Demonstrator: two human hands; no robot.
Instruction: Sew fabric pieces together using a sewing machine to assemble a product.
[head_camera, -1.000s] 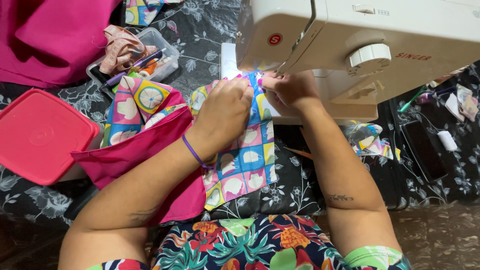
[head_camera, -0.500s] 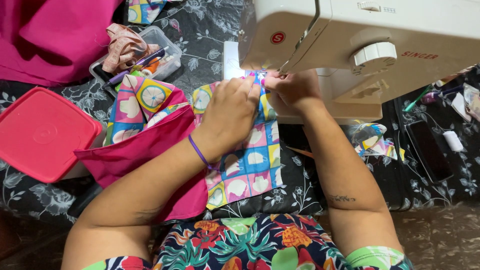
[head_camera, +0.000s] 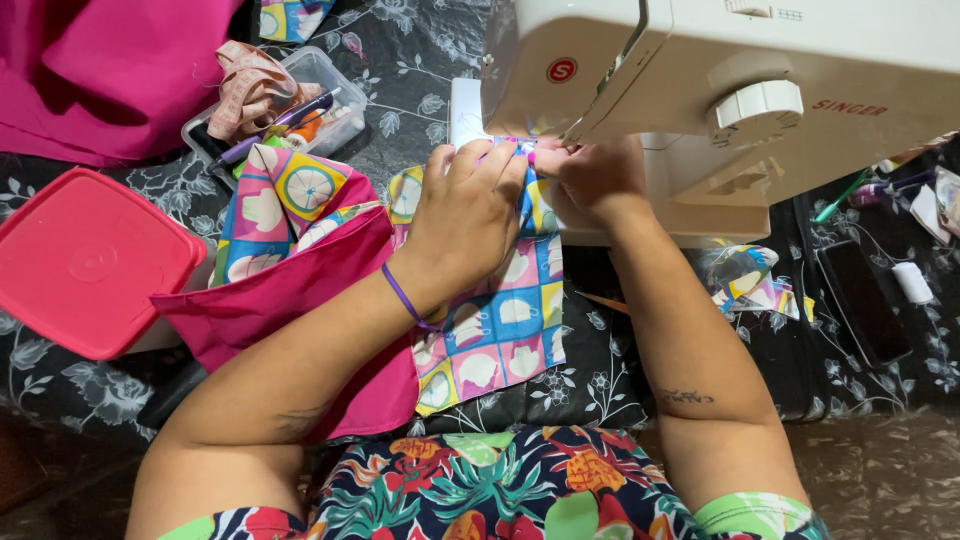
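A colourful patchwork-print cloth (head_camera: 500, 335) with a pink backing (head_camera: 290, 300) lies on the table and runs under the arm of a white sewing machine (head_camera: 700, 70). My left hand (head_camera: 465, 215) presses flat on the cloth just in front of the needle area, a purple band on its wrist. My right hand (head_camera: 590, 175) pinches the cloth's edge right by the presser foot, under the machine's head. The needle itself is hidden behind my fingers.
A red lidded box (head_camera: 85, 260) sits at the left. A clear tub (head_camera: 325, 100) with a tape measure and pens stands behind the cloth. Pink fabric (head_camera: 100, 70) lies at the far left. Cloth scraps (head_camera: 750, 280), a dark phone (head_camera: 862, 300) and a white bobbin (head_camera: 912, 282) lie at the right.
Both hands have stayed at the needle area, and the cloth has shifted slightly toward the machine. The view has drifted a little.
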